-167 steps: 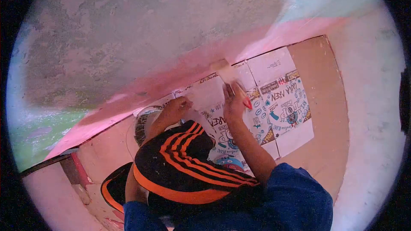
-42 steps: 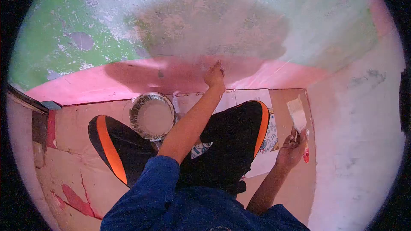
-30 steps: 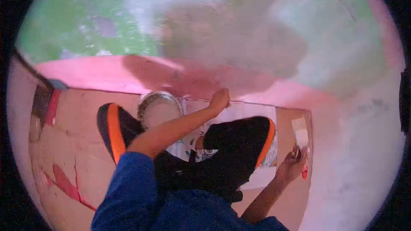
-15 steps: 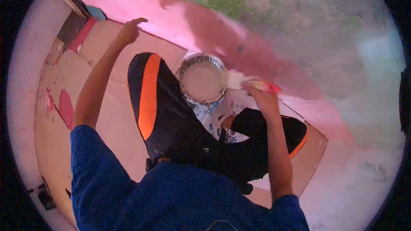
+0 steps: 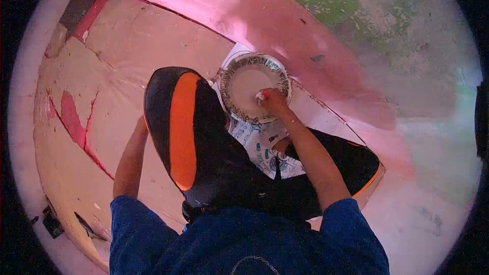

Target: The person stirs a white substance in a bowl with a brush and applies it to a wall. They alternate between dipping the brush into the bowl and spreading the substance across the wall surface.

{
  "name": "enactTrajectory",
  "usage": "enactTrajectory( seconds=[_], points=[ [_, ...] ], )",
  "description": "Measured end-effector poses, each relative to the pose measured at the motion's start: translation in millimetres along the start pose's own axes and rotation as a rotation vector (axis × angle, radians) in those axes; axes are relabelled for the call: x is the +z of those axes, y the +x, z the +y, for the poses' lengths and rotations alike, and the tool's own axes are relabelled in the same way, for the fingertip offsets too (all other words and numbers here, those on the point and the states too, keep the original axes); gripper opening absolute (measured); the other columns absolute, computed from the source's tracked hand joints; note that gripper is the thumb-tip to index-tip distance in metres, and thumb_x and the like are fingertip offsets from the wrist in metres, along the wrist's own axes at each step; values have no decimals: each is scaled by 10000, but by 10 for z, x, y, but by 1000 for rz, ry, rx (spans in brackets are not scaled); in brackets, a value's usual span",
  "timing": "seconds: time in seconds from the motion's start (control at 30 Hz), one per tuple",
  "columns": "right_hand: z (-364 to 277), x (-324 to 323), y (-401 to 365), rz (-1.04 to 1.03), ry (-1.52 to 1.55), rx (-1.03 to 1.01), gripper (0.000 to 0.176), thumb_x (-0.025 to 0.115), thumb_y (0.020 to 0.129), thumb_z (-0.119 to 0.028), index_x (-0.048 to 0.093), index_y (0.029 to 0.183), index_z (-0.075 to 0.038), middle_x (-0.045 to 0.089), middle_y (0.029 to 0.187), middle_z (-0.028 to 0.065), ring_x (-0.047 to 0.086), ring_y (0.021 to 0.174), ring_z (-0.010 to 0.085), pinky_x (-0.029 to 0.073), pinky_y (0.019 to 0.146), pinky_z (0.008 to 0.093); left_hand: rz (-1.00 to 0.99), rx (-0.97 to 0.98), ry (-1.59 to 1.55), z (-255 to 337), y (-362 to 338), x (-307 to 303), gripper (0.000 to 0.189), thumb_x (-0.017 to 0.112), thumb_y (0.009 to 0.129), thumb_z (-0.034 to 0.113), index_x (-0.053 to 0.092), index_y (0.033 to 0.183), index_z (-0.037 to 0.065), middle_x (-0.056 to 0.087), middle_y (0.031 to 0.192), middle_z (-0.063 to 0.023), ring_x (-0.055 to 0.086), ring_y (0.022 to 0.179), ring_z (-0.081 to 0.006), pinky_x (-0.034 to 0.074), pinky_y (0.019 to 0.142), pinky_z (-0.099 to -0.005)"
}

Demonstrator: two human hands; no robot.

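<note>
A round container (image 5: 282,71) with a splattered rim holds a pinkish-grey liquid, in front of my bent legs. Over its right part is my right hand (image 5: 273,102), closed around a brush (image 5: 263,94) whose red and white end shows at the fingers; the bristles are hidden. My left forearm reaches down behind my raised knee, which hides the left hand. Under and beside the container lies a printed sheet (image 5: 249,137).
A wall (image 5: 305,35) painted pink and green, with patchy grey areas, rises ahead and to the right. The worn floor (image 5: 122,46) has red-pink patches at the left. A dark object (image 5: 52,224) lies at the lower left.
My right hand has moved left with the brush, from beside the container to over it. My left hand has dropped from near the wall to behind the knee. The view has shifted.
</note>
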State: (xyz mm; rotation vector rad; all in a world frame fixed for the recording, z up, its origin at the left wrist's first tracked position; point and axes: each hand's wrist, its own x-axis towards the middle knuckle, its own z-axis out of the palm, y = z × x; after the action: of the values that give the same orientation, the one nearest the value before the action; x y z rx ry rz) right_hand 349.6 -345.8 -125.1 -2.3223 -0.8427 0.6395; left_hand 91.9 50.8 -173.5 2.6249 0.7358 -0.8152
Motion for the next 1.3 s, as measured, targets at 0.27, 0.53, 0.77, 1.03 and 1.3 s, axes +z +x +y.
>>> enactTrajectory(
  seconds=[0.27, 0.53, 0.77, 1.03, 1.3],
  points=[
    [-271, -526, -135, -41, 574, 307, 154, 632, 672, -124, 591, 803, -56, 599, 733, 40, 572, 653, 140, 450, 584, 238, 180, 233, -509, 888, -216, -1402, 271, 550, 756, 213, 530, 949, 24, 582, 856, -137, 549, 854, -193, 427, 730, -319],
    [-514, -827, -476, 206, 1259, 477, 130, 635, 681, -133, 578, 779, -68, 580, 703, 22, 535, 619, 123, 431, 562, 239, 323, 737, -414, 2203, -599, -2984, 282, 491, 816, 237, 514, 1003, 27, 574, 927, -102, 533, 898, -178, 405, 791, -300],
    [-255, -649, -377, 259, 582, 349, 203, 657, 659, -173, 571, 796, -50, 582, 694, 46, 557, 630, 125, 463, 586, 260, 160, 1109, -291, 3375, -737, -3267, 318, 469, 823, 252, 508, 1041, 24, 533, 1046, -116, 496, 984, -210, 381, 859, -315],
    [-140, 214, 11, 45, -373, -57, 208, 641, 600, -165, 594, 767, -51, 604, 712, 57, 565, 636, 151, 456, 623, 296, -181, 1168, 293, 3871, -344, -2480, 428, 485, 791, 346, 448, 1145, 107, 524, 1063, -134, 497, 971, -304, 366, 872, -364],
    [-181, -497, -329, 26, 558, 421, 117, 588, 685, -137, 592, 758, -46, 610, 758, 38, 572, 683, 115, 454, 601, 269, -79, 1111, 223, 3849, -247, -2677, 491, 439, 783, 468, 460, 1082, 79, 547, 974, -181, 509, 924, -338, 392, 810, -411]
  ],
)
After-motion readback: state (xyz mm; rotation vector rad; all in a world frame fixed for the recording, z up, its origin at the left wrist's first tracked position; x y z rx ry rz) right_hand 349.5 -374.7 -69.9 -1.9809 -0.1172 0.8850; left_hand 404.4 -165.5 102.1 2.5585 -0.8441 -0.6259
